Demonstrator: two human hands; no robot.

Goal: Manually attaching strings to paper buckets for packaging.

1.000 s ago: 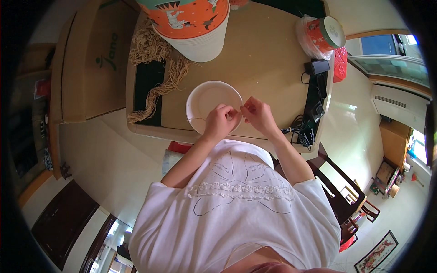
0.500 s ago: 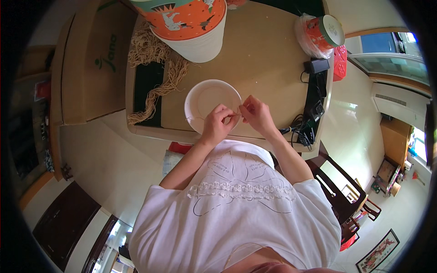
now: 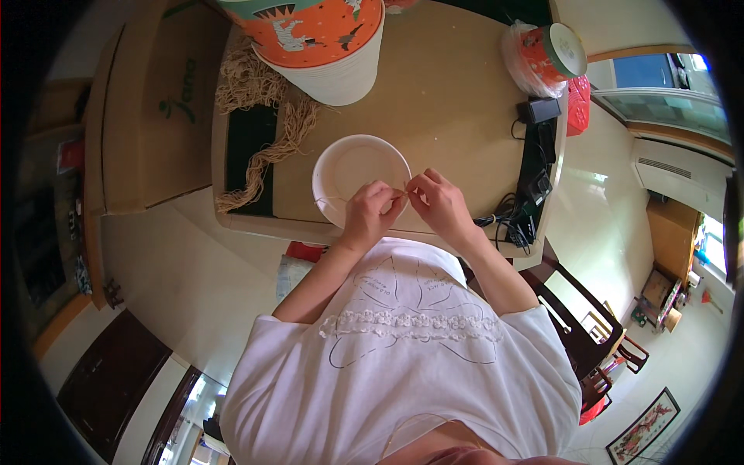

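Over the near right rim of a white paper bucket my hands meet, fingertips almost touching. My left hand is closed in a pinch on a thin tan string; part of that string crosses the bucket's left side. My right hand also pinches at the string, close to the left fingertips. Whether the string is knotted there is too small to tell. Beyond, to the left, lies a long bundle of tan strings.
A tall stack of orange-printed paper buckets lies tilted at the back. A smaller orange tub in plastic wrap stands far right. Black adapters and cables line the table's right edge. A large cardboard box is at left.
My right hand has turned slightly and its fingertips have come closer to the left ones. The bucket and left hand have barely moved.
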